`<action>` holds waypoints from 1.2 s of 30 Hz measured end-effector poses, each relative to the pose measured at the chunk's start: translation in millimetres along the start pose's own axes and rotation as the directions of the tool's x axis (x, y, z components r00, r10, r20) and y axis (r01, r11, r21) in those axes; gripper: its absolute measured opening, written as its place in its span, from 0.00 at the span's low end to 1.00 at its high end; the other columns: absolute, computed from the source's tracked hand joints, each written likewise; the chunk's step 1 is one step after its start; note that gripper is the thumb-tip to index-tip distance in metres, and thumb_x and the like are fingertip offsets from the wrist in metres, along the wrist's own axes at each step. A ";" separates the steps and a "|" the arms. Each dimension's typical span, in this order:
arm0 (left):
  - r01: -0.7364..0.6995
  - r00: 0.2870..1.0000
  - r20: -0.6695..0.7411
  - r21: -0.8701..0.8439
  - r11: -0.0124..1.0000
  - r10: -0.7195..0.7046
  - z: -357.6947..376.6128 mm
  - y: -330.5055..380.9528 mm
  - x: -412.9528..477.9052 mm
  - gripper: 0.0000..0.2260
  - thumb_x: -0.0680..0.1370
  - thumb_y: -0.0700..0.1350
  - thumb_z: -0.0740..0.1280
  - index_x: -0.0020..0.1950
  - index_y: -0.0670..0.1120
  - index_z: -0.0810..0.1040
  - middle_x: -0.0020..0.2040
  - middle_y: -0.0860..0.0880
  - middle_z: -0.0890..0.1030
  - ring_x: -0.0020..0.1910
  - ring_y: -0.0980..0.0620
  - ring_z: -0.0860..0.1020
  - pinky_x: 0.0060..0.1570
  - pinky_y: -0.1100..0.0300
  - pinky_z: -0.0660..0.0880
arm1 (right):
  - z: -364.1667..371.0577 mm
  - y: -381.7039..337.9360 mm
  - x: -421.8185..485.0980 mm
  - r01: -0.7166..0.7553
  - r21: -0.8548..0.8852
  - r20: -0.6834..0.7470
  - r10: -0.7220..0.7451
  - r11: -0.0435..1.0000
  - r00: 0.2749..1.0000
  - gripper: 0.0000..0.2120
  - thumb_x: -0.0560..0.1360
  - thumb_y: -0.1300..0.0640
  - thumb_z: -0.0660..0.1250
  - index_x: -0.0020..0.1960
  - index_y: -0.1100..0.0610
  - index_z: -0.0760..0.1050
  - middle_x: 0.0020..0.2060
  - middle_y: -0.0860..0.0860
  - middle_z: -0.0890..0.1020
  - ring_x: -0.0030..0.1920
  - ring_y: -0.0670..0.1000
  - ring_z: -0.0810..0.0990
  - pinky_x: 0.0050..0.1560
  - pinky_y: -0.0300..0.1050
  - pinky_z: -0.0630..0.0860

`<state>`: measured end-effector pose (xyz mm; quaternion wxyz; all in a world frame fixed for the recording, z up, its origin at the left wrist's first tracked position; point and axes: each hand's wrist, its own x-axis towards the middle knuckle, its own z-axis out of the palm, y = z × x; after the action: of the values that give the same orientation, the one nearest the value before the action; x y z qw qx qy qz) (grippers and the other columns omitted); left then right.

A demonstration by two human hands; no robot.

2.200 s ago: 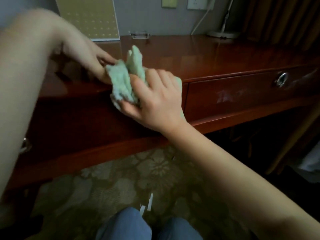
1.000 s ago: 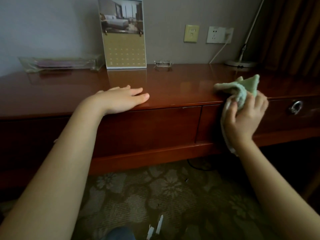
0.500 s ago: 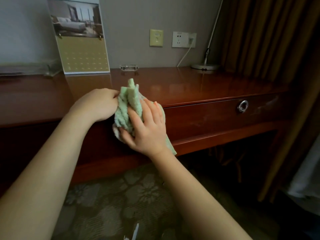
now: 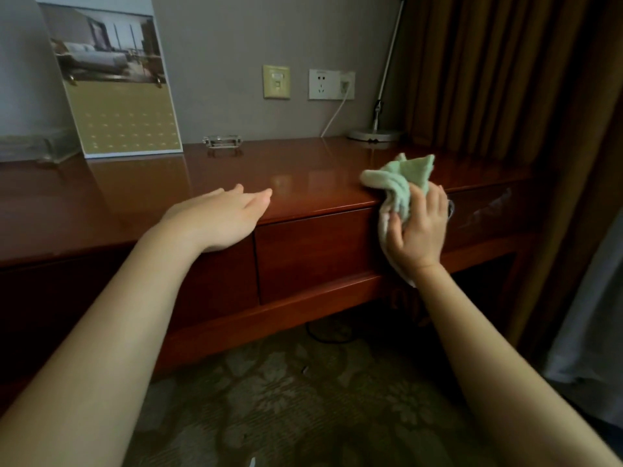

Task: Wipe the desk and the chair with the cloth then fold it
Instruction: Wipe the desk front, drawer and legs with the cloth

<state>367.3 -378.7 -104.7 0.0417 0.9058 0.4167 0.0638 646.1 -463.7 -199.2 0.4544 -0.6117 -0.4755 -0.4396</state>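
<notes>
Got the right hand (image 4: 416,227) curled round a bunched-up green cloth (image 4: 401,182), pressing it against the front edge of the desk (image 4: 135,197), over toward the right end. Can see the top of the cloth poking up above the desktop and a paler bit hanging down below the wrist, in front of the drawer face (image 4: 313,251). Can just make out a ring handle (image 4: 450,207) peeking from behind the fingers there.

Got the left hand (image 4: 219,219) lying flat, palm down, fingers straight and together, on the desktop right at the front edge, holding nothing. Have the two hands well apart, with a stretch of glossy wood between them.

Further back along the wall, got a tall calendar (image 4: 121,106) standing at the left, a clear tray (image 4: 33,144) just beside it, a small clear holder (image 4: 223,142) near the middle, and a round lamp base (image 4: 376,134) at the right with its thin stem going up. Above that, seeing a yellowish wall plate (image 4: 276,81) and a white socket (image 4: 325,84) with a white cable (image 4: 333,117) plugged in. Brown curtain (image 4: 488,72) off to the right, patterned carpet (image 4: 286,399) down below.
</notes>
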 end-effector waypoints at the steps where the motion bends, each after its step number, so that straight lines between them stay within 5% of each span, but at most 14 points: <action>1: 0.000 1.000 -0.001 0.001 1.000 0.000 -0.1 -0.3 0.8 0.21 0.81 0.60 0.39 0.75 0.64 0.51 0.78 0.51 0.49 0.77 0.47 0.49 0.75 0.47 0.46 | -1.0 5.5 0.7 -0.032 -0.010 0.007 0.032 0.999 0.999 0.19 0.73 0.51 0.57 0.59 0.60 0.66 0.52 0.67 0.76 0.57 0.60 0.67 0.63 0.58 0.64; 7: -0.016 1.000 0.003 -0.019 1.000 0.016 0.4 -2.0 3.2 0.22 0.80 0.61 0.39 0.74 0.66 0.50 0.78 0.52 0.48 0.77 0.48 0.48 0.74 0.44 0.46 | 3.8 -30.9 -7.0 -0.206 0.034 -0.058 0.208 0.978 0.976 0.17 0.75 0.54 0.58 0.59 0.63 0.69 0.59 0.68 0.73 0.62 0.65 0.68 0.63 0.57 0.67; 13: -0.109 0.994 -0.015 0.010 0.994 0.109 4.9 -9.8 18.0 0.25 0.80 0.58 0.42 0.76 0.56 0.55 0.78 0.47 0.54 0.76 0.47 0.52 0.74 0.48 0.51 | 17.1 -150.1 -29.6 0.169 0.139 0.008 -0.172 0.976 0.985 0.19 0.75 0.48 0.58 0.58 0.61 0.68 0.59 0.67 0.73 0.63 0.63 0.67 0.67 0.57 0.61; 18: -0.148 0.975 -0.182 -0.087 0.985 0.131 -0.9 -11.0 8.1 0.18 0.80 0.52 0.53 0.66 0.51 0.73 0.69 0.45 0.72 0.67 0.45 0.71 0.64 0.52 0.68 | 16.5 -171.3 -23.3 0.169 0.179 -0.015 -0.169 0.969 0.985 0.20 0.75 0.44 0.57 0.57 0.60 0.68 0.56 0.65 0.77 0.59 0.62 0.72 0.66 0.54 0.63; 22: -0.196 0.949 -0.307 -0.406 0.892 0.069 -9.6 -15.5 -8.4 0.14 0.79 0.42 0.60 0.62 0.47 0.79 0.63 0.47 0.78 0.62 0.50 0.74 0.58 0.62 0.67 | 9.0 -133.8 -16.7 0.202 0.067 0.008 -0.203 0.977 0.979 0.17 0.72 0.49 0.60 0.55 0.59 0.67 0.52 0.66 0.78 0.55 0.60 0.70 0.62 0.53 0.65; 25: -0.144 0.968 -0.248 -0.647 0.749 -0.028 -24.1 -52.1 -28.6 0.10 0.76 0.38 0.64 0.52 0.46 0.83 0.51 0.48 0.83 0.54 0.55 0.78 0.57 0.65 0.69 | 3.4 -121.7 -14.6 0.036 0.037 -0.002 -0.036 0.999 0.999 0.17 0.72 0.52 0.59 0.56 0.59 0.66 0.51 0.67 0.77 0.55 0.60 0.68 0.61 0.54 0.63; 28: -0.116 0.980 -0.194 -0.732 0.671 -0.041 -33.9 -105.2 -62.7 0.09 0.78 0.37 0.63 0.54 0.45 0.80 0.50 0.46 0.83 0.52 0.57 0.79 0.58 0.68 0.71 | 5.1 -134.6 -13.3 0.042 0.059 -0.048 -0.039 0.997 0.998 0.14 0.72 0.53 0.59 0.55 0.60 0.67 0.49 0.66 0.77 0.54 0.59 0.69 0.61 0.55 0.64; 33: -0.081 0.961 -0.228 -0.777 0.625 -0.159 -41.6 -176.5 -112.7 0.11 0.80 0.39 0.60 0.59 0.42 0.78 0.51 0.45 0.82 0.52 0.56 0.80 0.56 0.70 0.73 | 22.3 -247.6 -27.7 0.229 0.114 0.003 -0.231 0.967 0.973 0.16 0.73 0.48 0.61 0.53 0.58 0.70 0.49 0.64 0.78 0.52 0.61 0.72 0.60 0.56 0.66; 36: -0.087 0.941 -0.277 -0.754 0.651 -0.195 -42.1 -194.4 -126.4 0.10 0.80 0.38 0.61 0.56 0.44 0.79 0.51 0.45 0.83 0.53 0.53 0.80 0.60 0.63 0.72 | 35.4 -340.8 -38.0 0.347 0.166 -0.033 -0.347 0.923 0.937 0.16 0.72 0.46 0.63 0.52 0.57 0.74 0.47 0.63 0.80 0.51 0.62 0.74 0.58 0.55 0.68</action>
<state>133.8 -347.7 -98.3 0.3463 0.7678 0.3797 0.3826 309.3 -390.2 -196.2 0.4203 -0.4764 -0.6112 -0.4720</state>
